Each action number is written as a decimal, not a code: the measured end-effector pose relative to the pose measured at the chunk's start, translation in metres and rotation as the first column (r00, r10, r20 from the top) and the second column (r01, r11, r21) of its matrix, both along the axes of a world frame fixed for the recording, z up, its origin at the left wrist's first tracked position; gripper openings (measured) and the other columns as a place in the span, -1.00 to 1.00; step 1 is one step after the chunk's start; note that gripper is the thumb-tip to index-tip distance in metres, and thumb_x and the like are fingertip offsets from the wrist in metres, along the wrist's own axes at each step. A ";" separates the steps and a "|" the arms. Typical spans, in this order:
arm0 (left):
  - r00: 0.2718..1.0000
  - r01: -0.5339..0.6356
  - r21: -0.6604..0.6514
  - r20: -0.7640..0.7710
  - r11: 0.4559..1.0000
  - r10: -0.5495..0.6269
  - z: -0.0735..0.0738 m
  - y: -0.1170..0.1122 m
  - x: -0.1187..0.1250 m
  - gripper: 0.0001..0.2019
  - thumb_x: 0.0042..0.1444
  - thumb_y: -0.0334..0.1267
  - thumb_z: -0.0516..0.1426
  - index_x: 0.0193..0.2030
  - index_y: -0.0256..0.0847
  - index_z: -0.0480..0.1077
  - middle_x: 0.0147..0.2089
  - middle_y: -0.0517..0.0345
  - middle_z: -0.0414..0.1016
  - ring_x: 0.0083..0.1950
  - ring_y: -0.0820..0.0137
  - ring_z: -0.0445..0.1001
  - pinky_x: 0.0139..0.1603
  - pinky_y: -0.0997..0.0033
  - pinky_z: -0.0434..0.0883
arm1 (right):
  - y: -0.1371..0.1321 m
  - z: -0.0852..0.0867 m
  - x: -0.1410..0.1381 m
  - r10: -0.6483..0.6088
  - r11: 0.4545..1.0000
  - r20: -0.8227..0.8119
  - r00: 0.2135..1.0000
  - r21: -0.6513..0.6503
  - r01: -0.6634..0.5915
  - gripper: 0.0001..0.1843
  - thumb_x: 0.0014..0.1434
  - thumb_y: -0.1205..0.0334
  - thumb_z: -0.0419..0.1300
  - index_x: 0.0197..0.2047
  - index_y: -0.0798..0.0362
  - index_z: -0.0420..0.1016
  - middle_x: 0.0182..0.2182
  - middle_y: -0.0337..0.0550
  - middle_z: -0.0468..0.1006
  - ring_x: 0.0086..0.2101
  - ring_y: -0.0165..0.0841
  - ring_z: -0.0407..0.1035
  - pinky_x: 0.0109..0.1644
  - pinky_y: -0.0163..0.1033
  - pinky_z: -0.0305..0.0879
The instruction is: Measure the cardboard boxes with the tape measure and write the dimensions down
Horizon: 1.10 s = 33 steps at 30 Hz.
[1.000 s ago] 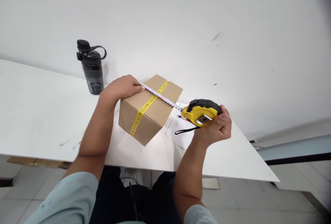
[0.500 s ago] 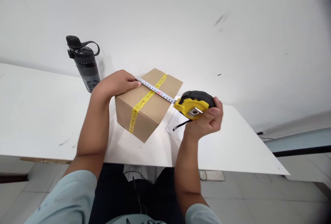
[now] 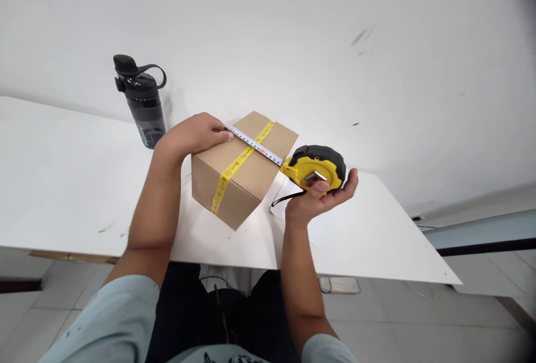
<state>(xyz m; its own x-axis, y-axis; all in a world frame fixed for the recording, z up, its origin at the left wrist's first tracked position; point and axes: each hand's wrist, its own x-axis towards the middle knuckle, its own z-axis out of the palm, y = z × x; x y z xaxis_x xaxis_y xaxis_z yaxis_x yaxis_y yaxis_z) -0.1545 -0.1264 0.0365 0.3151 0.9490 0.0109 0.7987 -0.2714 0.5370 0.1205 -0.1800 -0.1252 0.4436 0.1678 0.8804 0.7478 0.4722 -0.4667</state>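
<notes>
A brown cardboard box [image 3: 251, 181] sits on the table, banded with yellow printed packing tape [image 3: 235, 166]. Across its top runs the white blade [image 3: 249, 143] of a tape measure. My left hand [image 3: 196, 133] rests on the far-left edge of the box, thumb and fingers pinching the end of that blade. Just off the box's right edge is the yellow and black tape measure case [image 3: 321, 163], tilted in my right hand [image 3: 310, 204]. The thumb lies against its metal clip, and the other fingers stretch out partly behind it. A black wrist strap [image 3: 287, 198] hangs from the case.
A dark water bottle [image 3: 144, 106] with a loop lid stands left of the box, near the white wall [image 3: 268, 33]. Paper [image 3: 281, 200] lies under the tape measure on the white table [image 3: 360, 229]. The table's front edge is close to my lap.
My right hand has loosened around the case; its thumb is lower and its fingers straighter. The case sits slightly nearer the box, with a little less blade showing. My left hand keeps its hold.
</notes>
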 end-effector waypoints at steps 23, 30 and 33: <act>0.992 0.123 -0.020 0.009 0.992 -0.122 0.016 -0.038 -0.010 -0.46 0.34 0.32 0.07 0.02 0.04 0.71 -0.04 0.13 0.72 0.02 0.13 0.64 0.06 0.23 0.51 | 0.010 0.001 -0.003 -0.248 0.940 0.188 0.950 0.283 0.190 -0.10 0.37 0.05 0.33 0.62 -0.27 0.00 0.34 0.13 0.26 0.35 -0.08 0.30 0.39 0.37 0.38; 0.982 0.130 0.141 0.117 0.981 -0.147 -0.024 0.029 0.004 -0.19 0.28 0.33 0.12 0.57 -0.02 0.31 0.66 0.01 0.19 0.66 0.07 0.16 0.60 0.13 0.25 | 0.000 0.005 -0.003 -0.190 0.966 0.171 0.967 0.211 0.152 -0.16 0.36 -0.03 0.32 0.58 -0.19 0.09 0.33 0.14 0.30 0.38 0.02 0.30 0.39 0.42 0.37; 0.967 0.201 0.025 0.157 0.979 -0.203 -0.032 0.041 0.003 -0.18 0.29 0.30 0.12 0.60 -0.01 0.25 0.68 0.01 0.11 0.68 0.11 0.15 0.61 0.22 0.26 | -0.004 0.008 -0.005 -0.196 0.963 0.208 0.958 0.223 0.148 -0.17 0.33 0.04 0.35 0.56 -0.21 0.14 0.33 0.13 0.32 0.36 0.00 0.35 0.35 0.38 0.43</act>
